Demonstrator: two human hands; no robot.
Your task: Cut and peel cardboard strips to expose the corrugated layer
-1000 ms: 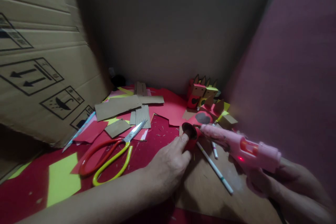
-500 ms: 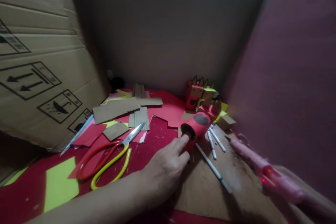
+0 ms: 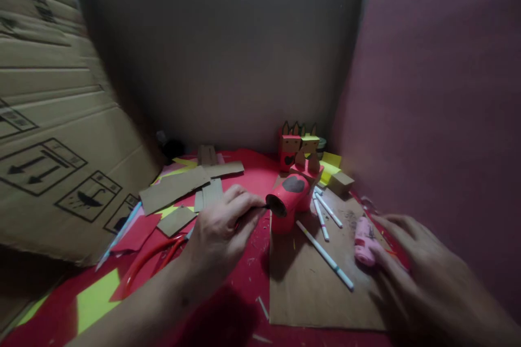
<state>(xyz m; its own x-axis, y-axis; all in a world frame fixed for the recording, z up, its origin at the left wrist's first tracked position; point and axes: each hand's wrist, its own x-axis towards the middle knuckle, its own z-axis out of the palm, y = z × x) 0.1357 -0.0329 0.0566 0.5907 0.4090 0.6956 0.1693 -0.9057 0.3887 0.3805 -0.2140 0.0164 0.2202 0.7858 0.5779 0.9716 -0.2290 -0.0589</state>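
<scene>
My left hand [image 3: 230, 222] is pinched around a thin dark piece, mostly hidden by the fingers, whose tip meets the rim of a red paper-covered tube figure [image 3: 295, 184]. The figure has an open end facing me, a dark patch on its side and brown pointed ears. At the right, my right hand [image 3: 415, 249] has its thumb and fingers apart beside a pink glue gun [image 3: 364, 241], the thumb close to or touching it. A red object [image 3: 396, 246] shows between thumb and fingers; its kind is unclear.
White sticks [image 3: 325, 255] lie on a cardboard sheet [image 3: 317, 303]. Two more eared figures [image 3: 291, 146] stand behind. Scissors [image 3: 150, 260], partly covered by my left arm, cardboard scraps [image 3: 175, 190] and yellow paper [image 3: 97, 298] lie left. A large carton [image 3: 52, 119] and purple wall [image 3: 431, 92] flank the space.
My left hand has pulled its finger from the tube and now pinches a thin dark piece at its rim. The glue gun, held up before, is lower, with the right hand opened beside it.
</scene>
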